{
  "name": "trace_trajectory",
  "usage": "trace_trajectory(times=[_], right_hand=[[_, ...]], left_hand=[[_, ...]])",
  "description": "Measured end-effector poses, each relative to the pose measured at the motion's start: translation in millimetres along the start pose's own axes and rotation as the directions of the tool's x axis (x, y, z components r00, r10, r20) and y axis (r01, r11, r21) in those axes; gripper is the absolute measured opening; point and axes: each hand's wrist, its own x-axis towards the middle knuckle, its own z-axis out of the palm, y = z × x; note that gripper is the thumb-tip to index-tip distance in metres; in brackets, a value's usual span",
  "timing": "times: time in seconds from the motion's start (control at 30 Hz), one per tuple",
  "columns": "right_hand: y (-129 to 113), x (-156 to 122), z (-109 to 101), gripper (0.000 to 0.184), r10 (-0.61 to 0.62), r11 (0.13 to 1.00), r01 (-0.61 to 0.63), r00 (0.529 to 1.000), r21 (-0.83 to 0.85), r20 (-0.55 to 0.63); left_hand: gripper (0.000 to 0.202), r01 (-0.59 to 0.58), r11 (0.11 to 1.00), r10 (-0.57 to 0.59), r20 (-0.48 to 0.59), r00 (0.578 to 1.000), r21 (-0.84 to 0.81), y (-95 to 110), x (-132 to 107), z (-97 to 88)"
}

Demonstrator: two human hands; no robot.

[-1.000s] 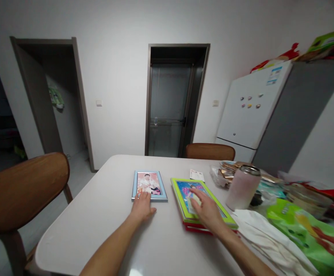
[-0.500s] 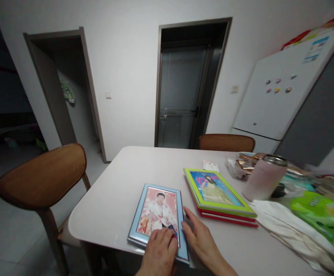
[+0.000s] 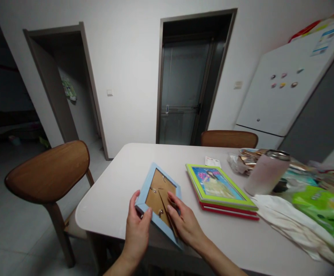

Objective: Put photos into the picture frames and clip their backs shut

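Observation:
A light blue picture frame (image 3: 155, 184) is held above the near edge of the white table (image 3: 120, 180), its brown cardboard back facing me. My left hand (image 3: 136, 230) grips the frame's near left corner, thumb on the back. My right hand (image 3: 184, 224) holds the right side, fingers pressed on the backing by its stand. To the right, a green picture frame (image 3: 218, 186) lies face up on a red frame (image 3: 230, 214).
A pale pink can-shaped cup (image 3: 266, 172), snack bags (image 3: 322, 207), a white cloth (image 3: 293, 224) and wrappers crowd the table's right side. A small card (image 3: 213, 161) lies behind the frames. Wooden chairs stand at the left (image 3: 48, 172) and far side (image 3: 228, 138). A fridge (image 3: 282, 92) stands at the right.
The blue frame slid from the table's middle to the near edge, then was lifted and flipped back-side up. My right hand left the green frame and joined the left on the blue one.

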Motion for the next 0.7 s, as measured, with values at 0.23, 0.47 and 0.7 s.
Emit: trace_trajectory(times=[0.23,0.47,0.7], right_hand=[[16.2,-5.2,4.2,0.038,-0.034,0.932,0.103,0.979,-0.347,0.199],[6.6,-3.0,-5.6,0.033,0.021,0.917,0.14,0.918,-0.373,0.396],[4.5,2.7,6.7,0.019,0.075,0.912,0.099,0.914,-0.398,0.398]], left_hand=[[0.043,-0.04,0.938,-0.006,0.131,0.991,0.344,-44.3,-18.2,-27.6],[0.039,-0.247,0.74,0.067,0.297,0.953,0.626,-55.5,-24.5,-31.0],[0.038,-0.302,0.65,0.043,0.363,0.931,0.697,-56.1,-25.3,-32.6]])
